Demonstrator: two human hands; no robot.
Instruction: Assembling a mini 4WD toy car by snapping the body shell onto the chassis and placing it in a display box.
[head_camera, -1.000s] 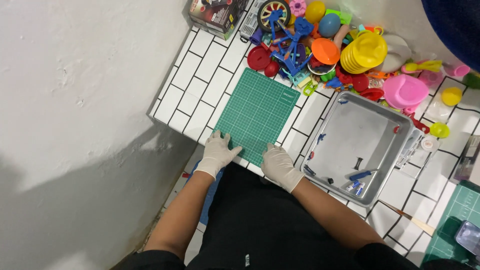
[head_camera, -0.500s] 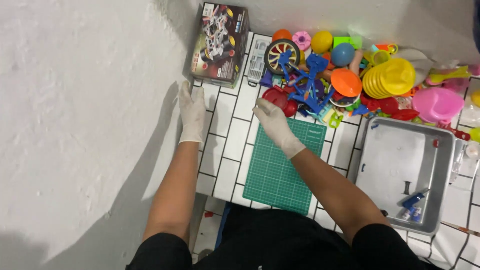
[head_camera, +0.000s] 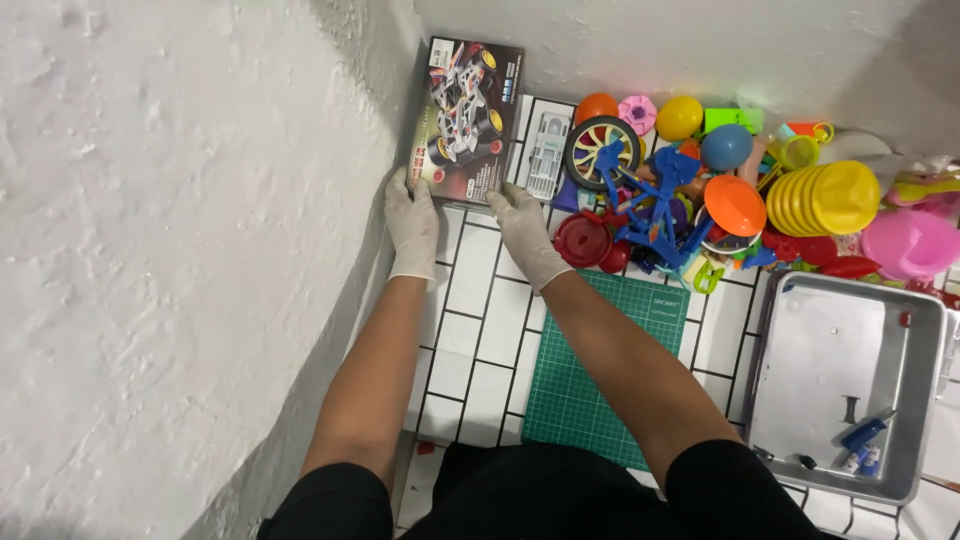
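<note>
Both my arms stretch toward the upper middle of the frame, bare forearms, white gloves. My left hand (head_camera: 413, 222) and right hand (head_camera: 527, 232) lie palm-down, fingers extended forward.

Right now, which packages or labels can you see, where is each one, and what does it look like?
Toy box: far left corner against the wall, flat rectangle, dark with a toy car picture; left hand and right hand touch its near edge.
Clear pack: right of the box, small, upright, grey parts inside.
Mat: green, with a small pale label at its far right corner.
</note>
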